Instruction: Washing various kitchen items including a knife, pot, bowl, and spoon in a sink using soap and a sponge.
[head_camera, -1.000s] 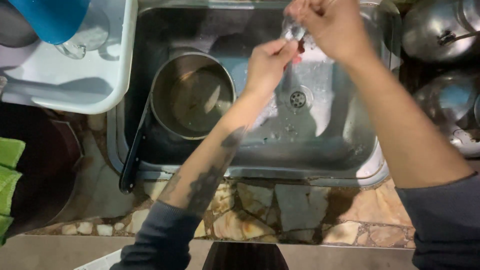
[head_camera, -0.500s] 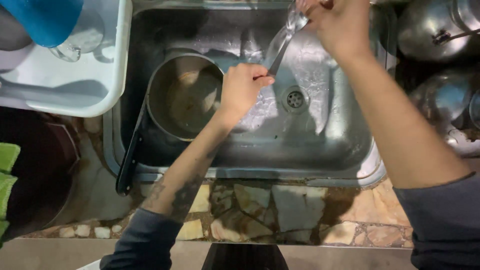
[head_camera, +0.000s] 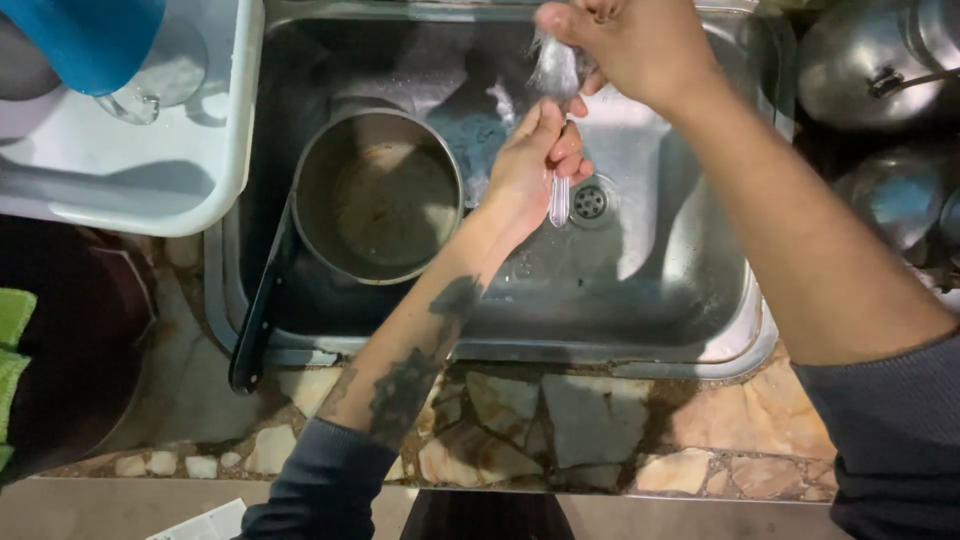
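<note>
A: Where do you stand with the washing?

B: Midway, by my reading. Your left hand (head_camera: 530, 165) has its fingers curled shut round the handle of a metal utensil (head_camera: 558, 195), whose rounded end points down at the drain (head_camera: 590, 202). Your right hand (head_camera: 625, 45) is closed over the utensil's upper end, where something pale and blurred shows; foam or running water, I cannot tell which. So that piece looks to be in the scrub or rinse, held above the sink (head_camera: 650, 300) and not yet set aside.

A: And what is left?

B: The pot (head_camera: 378, 195) sits in the sink's left half, its bottom stained brown, so I judge it unwashed. Its long black handle (head_camera: 262, 310) runs down over the sink's front edge onto the stone bench (head_camera: 560, 420).

A: Anything that looks finished?

B: A clear glass (head_camera: 150, 80) stands in the white tub (head_camera: 130, 170) left of the sink, under a blue thing (head_camera: 85, 40) at the top corner. Whether it is clean, I cannot say.

A: Count them for me.

B: One utensil in your hands, one pot, one glass, one tub, one sink, one drain. On the right, at least two steel vessels (head_camera: 870, 60); the frame cuts them, so there may be more. Something green (head_camera: 12, 350) lies at the far left edge.
</note>
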